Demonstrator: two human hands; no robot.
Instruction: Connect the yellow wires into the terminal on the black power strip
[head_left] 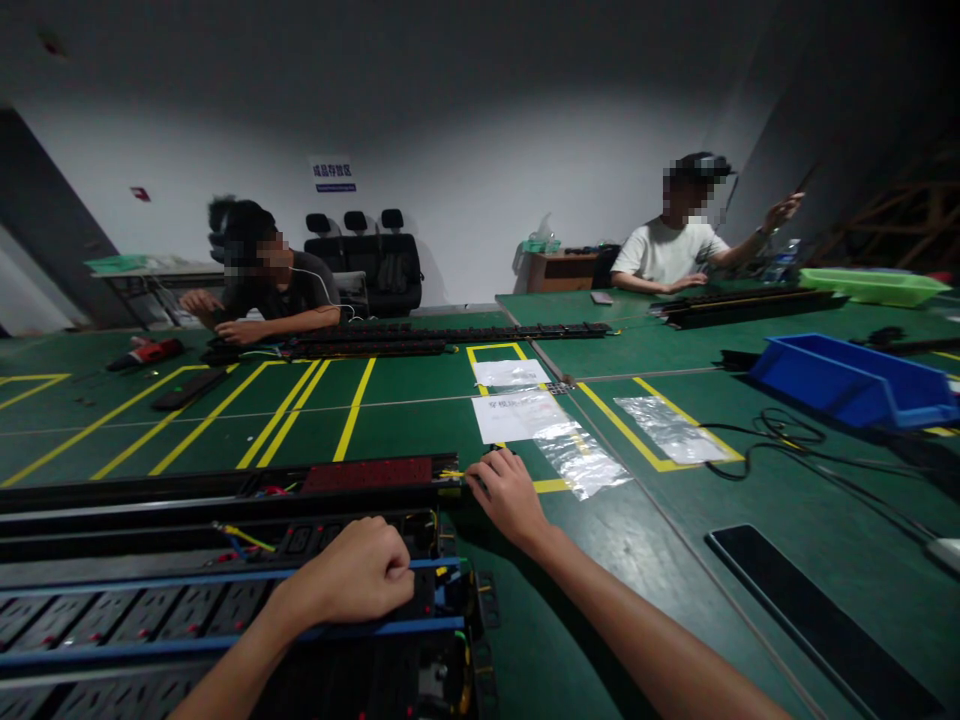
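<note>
My left hand [356, 570] is closed in a loose fist over the black power strips, and its fingertips are hidden. Beneath it lies a strip with blue edges [187, 610] and a row of sockets. Farther off, a black strip with a dark red section [367, 474] runs leftward. Yellow wires [452, 476] come out of its right end and reach the fingers of my right hand [506, 495], which are curled around them. A small dark piece shows just past those fingers; I cannot tell what it is.
White paper sheets [514, 415] and clear plastic bags [660, 430] lie ahead. To the right are a blue bin [847, 380], black cables [795, 440] and a dark phone-like slab [817, 610]. Two people sit across the table, with more strips [450, 338] and a red drill [154, 353].
</note>
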